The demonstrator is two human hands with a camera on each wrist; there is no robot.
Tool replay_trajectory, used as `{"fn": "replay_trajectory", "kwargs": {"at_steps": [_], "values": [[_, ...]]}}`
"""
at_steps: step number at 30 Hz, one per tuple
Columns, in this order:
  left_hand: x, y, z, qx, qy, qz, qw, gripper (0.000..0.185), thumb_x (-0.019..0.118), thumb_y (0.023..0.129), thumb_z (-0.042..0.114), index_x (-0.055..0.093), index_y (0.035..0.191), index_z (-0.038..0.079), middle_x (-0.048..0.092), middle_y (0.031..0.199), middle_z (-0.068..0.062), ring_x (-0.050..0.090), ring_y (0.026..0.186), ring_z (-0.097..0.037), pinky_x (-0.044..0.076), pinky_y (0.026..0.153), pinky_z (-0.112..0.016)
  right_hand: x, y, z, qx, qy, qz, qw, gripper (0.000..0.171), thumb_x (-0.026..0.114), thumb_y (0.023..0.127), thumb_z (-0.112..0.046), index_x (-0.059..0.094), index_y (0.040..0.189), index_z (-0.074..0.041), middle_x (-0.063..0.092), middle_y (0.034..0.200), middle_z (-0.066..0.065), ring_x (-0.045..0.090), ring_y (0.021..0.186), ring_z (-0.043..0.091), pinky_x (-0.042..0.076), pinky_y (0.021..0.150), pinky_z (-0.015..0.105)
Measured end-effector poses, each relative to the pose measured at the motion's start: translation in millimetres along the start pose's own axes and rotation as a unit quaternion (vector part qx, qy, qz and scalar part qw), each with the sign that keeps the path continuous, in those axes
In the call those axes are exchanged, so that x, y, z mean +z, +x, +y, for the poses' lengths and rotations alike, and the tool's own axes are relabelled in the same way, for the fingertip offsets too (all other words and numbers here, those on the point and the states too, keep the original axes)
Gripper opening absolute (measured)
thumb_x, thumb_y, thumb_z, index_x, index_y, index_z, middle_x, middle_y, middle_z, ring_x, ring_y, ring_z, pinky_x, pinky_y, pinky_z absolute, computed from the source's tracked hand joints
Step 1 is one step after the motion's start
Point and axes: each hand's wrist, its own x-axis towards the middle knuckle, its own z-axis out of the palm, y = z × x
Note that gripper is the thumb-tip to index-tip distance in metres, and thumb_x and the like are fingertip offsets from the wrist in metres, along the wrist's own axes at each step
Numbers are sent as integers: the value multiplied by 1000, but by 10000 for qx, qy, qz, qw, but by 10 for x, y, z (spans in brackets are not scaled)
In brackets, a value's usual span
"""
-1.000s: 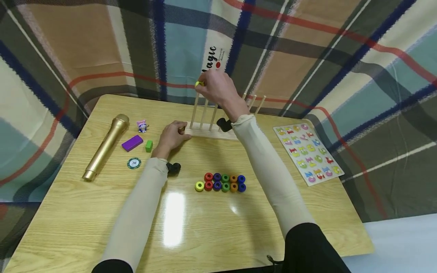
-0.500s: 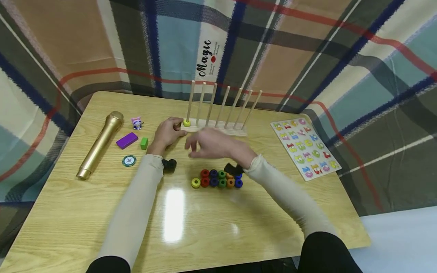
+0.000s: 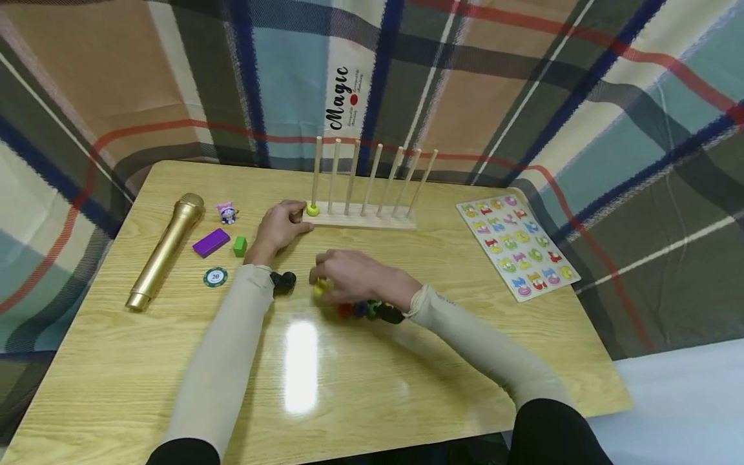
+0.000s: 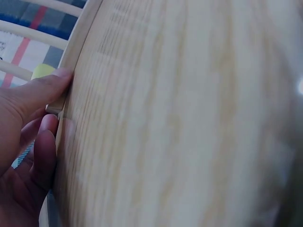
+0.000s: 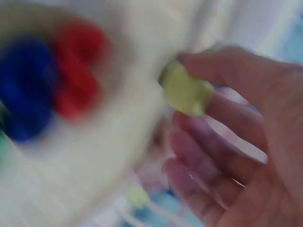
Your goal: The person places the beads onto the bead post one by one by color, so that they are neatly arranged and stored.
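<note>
A wooden peg stand (image 3: 366, 221) with several upright rods stands toward the back of the table. My left hand (image 3: 279, 227) grips its left end, thumb (image 4: 52, 85) on the base's edge. A yellow bead (image 3: 312, 210) sits at the foot of the leftmost rod. My right hand (image 3: 356, 274) pinches another yellow bead (image 5: 185, 92) between thumb and fingertips, lifted off the table. Beneath that hand lie red beads (image 5: 78, 71) and blue beads (image 5: 28, 90), blurred in the right wrist view. The hand and wrist hide most of the bead rows in the head view.
To the left lie a gold microphone (image 3: 165, 252), a purple block (image 3: 211, 243), a green cube (image 3: 240, 246), a small figurine (image 3: 227, 212) and a round chip (image 3: 215, 277). A sticker sheet (image 3: 518, 245) lies on the right. Plaid cloth (image 3: 488, 77) hangs behind the table.
A yellow bead went from my right hand onto the leftmost rod. The right hand then came back to the bead rows and picked up the other yellow bead. My left hand stayed at the stand.
</note>
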Motion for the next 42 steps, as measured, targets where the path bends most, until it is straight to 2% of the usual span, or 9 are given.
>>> {"fn": "replay_trajectory", "kwargs": {"at_steps": [3, 6, 9, 22, 26, 30, 35, 38, 42], "values": [[35, 11, 4, 61, -20, 10, 10000, 62, 75, 103, 21, 53, 158, 2, 51, 160, -20, 63, 116, -37, 49, 104, -55, -463, 70, 184, 468, 687, 1278, 9883, 36, 77, 100, -19, 74, 133, -5, 68, 122, 11, 68, 101, 21, 58, 85, 27], [101, 15, 2, 82, -4, -3, 10000, 62, 76, 102, 20, 53, 157, 1, 52, 158, -21, 63, 114, -38, 49, 105, -56, -946, 159, 386, 1030, 946, 2482, 9586, 37, 73, 102, -15, 72, 137, -3, 66, 124, 13, 68, 96, 21, 57, 83, 26], [185, 3, 3, 29, 38, -70, 10000, 63, 77, 102, 20, 53, 157, 2, 51, 159, -20, 62, 115, -38, 49, 104, -55, -1257, 262, 547, 1627, 775, 2771, 9438, 38, 68, 105, -17, 71, 142, -7, 66, 129, 12, 66, 101, 22, 55, 85, 30], [286, -30, 72, -31, 86, -93, 9999, 63, 76, 103, 22, 52, 158, 2, 51, 159, -20, 62, 118, -38, 50, 103, -55, -1338, 470, 723, 2494, 386, 1724, 9521, 43, 61, 109, -27, 65, 150, -14, 65, 146, 7, 66, 116, 20, 56, 88, 34], [225, -6, 72, -15, 205, -126, 9997, 64, 75, 103, 22, 51, 159, 2, 50, 160, -20, 61, 117, -38, 49, 104, -55, -1338, 387, 663, 2475, 58, 1992, 9482, 48, 61, 110, -35, 60, 155, -17, 60, 152, 8, 66, 121, 22, 58, 93, 38], [122, -7, 78, 18, 229, -27, 9997, 63, 76, 103, 22, 53, 158, 3, 52, 159, -19, 62, 117, -37, 49, 104, -55, -1199, 183, 499, 2049, 11, 2373, 9496, 33, 64, 108, -27, 73, 137, -12, 70, 131, 7, 69, 106, 21, 59, 87, 37], [12, -32, 62, 14, 194, 174, 9997, 62, 76, 102, 20, 53, 157, 1, 52, 159, -19, 63, 115, -36, 50, 103, -54, -633, -26, 228, 1563, 279, 655, 9851, 25, 71, 105, -27, 79, 121, -10, 78, 107, 3, 70, 87, 15, 58, 76, 32], [-6, -51, 39, 2, 160, 237, 9996, 62, 76, 103, 20, 53, 157, 2, 52, 159, -19, 63, 114, -36, 49, 103, -55, -241, -67, 133, 1465, 117, -344, 9885, 30, 73, 103, -38, 80, 116, -12, 79, 103, 1, 70, 84, 15, 58, 75, 34], [11, -72, 14, 30, 138, 240, 9996, 62, 76, 102, 21, 54, 157, 2, 52, 159, -19, 63, 115, -36, 48, 107, -56, 72, -79, 80, 1488, -12, -619, 9869, 27, 76, 100, -41, 80, 100, -15, 76, 89, -2, 68, 76, 14, 57, 70, 34]]}}
